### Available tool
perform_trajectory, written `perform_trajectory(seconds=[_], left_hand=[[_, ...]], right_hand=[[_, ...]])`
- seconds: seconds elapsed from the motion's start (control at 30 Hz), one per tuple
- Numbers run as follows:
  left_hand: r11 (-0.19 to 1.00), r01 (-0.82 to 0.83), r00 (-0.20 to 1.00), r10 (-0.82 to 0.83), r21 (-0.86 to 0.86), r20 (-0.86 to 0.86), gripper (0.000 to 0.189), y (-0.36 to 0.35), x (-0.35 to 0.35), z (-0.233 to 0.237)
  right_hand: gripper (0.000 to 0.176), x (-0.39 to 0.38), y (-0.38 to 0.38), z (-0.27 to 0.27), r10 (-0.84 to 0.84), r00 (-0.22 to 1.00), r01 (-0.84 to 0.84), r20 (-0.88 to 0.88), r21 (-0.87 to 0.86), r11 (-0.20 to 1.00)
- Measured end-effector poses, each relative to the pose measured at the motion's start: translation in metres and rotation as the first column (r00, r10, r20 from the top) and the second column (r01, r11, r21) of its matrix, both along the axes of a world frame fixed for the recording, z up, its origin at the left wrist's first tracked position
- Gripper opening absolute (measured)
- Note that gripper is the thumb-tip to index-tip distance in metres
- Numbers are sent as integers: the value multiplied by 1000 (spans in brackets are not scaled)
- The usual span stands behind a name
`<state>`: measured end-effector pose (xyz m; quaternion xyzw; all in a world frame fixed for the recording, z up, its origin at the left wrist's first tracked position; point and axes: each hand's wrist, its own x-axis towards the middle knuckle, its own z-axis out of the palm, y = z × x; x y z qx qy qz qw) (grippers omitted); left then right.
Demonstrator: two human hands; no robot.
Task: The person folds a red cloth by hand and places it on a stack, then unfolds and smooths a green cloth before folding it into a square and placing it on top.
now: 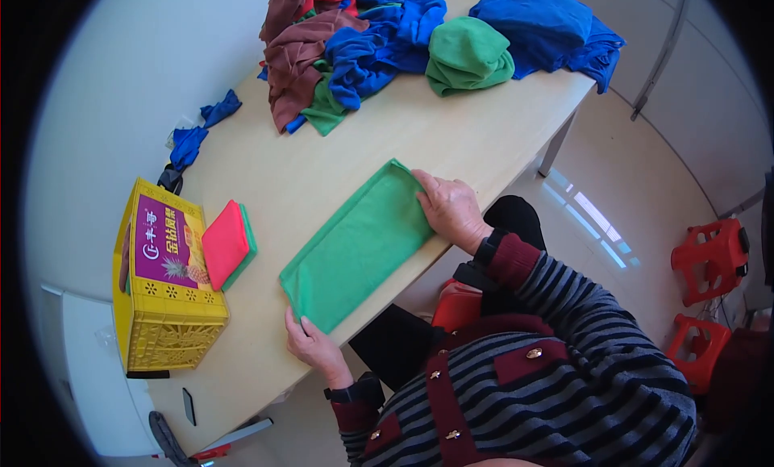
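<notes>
A green cloth, folded into a long flat rectangle, lies on the pale wooden table near its front edge. My left hand pinches the cloth at its lower-left end, with the fingertips over the edge. At the opposite end, my right hand holds the corner between thumb and fingers. To the left, a folded red cloth rests on a folded green cloth, beside a yellow crate.
Crumpled brown, blue, red and green cloths are heaped along the far side. Near them sit a green bundle and a blue bundle. A phone lies at the lower left. Red stools stand on the floor at right.
</notes>
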<state>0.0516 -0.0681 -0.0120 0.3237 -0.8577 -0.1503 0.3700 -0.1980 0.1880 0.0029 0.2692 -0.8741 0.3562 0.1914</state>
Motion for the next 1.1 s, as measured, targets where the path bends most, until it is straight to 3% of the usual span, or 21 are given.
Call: perform_trajectory(seconds=[0.27,0.33,0.9,0.97,1.1], left_hand=[[992,-48,996,39,115,79,36,0,0,2],[994,49,998,-53,-97,-37,34,-1,1,0],[995,-10,999,6,-95,-40,34,-6,4,-7],[975,-14,1000,12,-222,-13,34,-5,6,-6],[991,-68,996,75,-119,54,35,-5,16,0]], right_hand=[[38,-4,2,-1,17,998,-18,-62,-9,1000],[37,-1,1,-4,-5,997,6,-74,24,1000],[31,-5,6,-5,-9,997,16,-80,88,996],[28,-5,8,-8,-40,994,48,-101,84,995],[23,-8,9,-7,-32,994,44,-101,119,992]])
